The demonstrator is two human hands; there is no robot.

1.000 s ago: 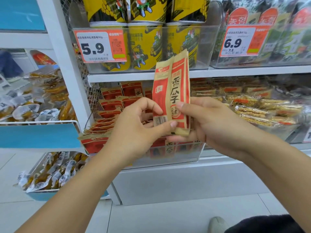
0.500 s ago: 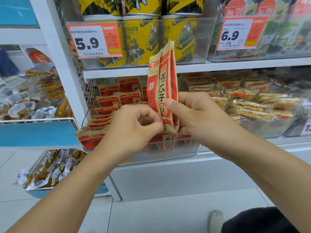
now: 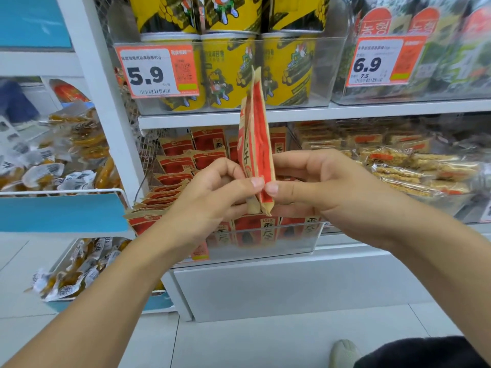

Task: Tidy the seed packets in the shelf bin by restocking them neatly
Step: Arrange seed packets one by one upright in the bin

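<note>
I hold a small stack of red and tan seed packets [image 3: 255,144] upright, edge-on to the camera, in front of the shelf. My left hand [image 3: 212,192] pinches the stack's lower left side with thumb and fingers. My right hand [image 3: 313,181] pinches its lower right side, thumb on the near edge. Just below and behind stands the clear shelf bin [image 3: 265,243] holding more seed packets [image 3: 183,166], some upright at the front and back, others tipped over in a slanting pile at the left.
Yellow snack tubs [image 3: 228,73] in a clear bin fill the shelf above, with price tags 5.9 [image 3: 156,71] and 6.9 [image 3: 382,62]. Bar snacks [image 3: 398,166] lie in the bin to the right. Packaged snacks [image 3: 66,160] fill racks on the left. White floor below.
The held packets have turned from face-on to edge-on. My left hand has shifted from behind the stack to pinching its lower left side beside my right thumb.
</note>
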